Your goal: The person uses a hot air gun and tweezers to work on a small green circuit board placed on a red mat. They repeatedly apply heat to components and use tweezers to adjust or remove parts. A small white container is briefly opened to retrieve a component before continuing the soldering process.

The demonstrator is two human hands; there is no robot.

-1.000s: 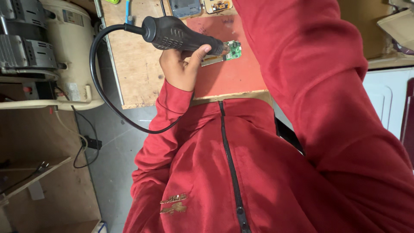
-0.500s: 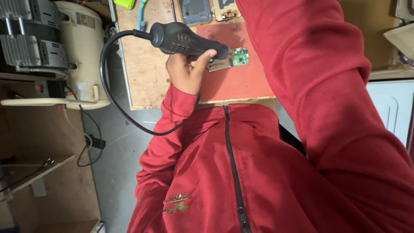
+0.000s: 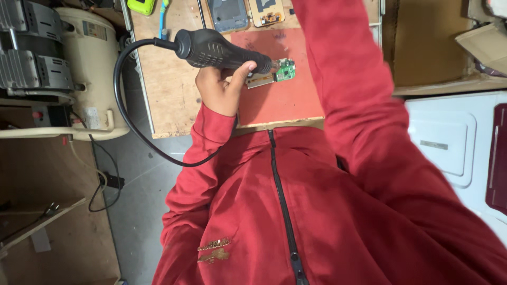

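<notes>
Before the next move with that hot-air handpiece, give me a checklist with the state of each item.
1. Grip on the black hot-air handpiece: left hand wraps it from below, thumb over the barrel. Ok.
2. Nozzle aim: tip sits right by the small green circuit board. Ok.
3. Board support: it lies on the red work mat. Ok.
4. Cord: loops off the bench edge toward the floor, free of the mat. Ok.
5. Right hand: only the red sleeve shows, reaching out of view. Cannot tell.
6. Phone parts nearby: apart from the nozzle, at the mat's far edge. Ok.
</notes>
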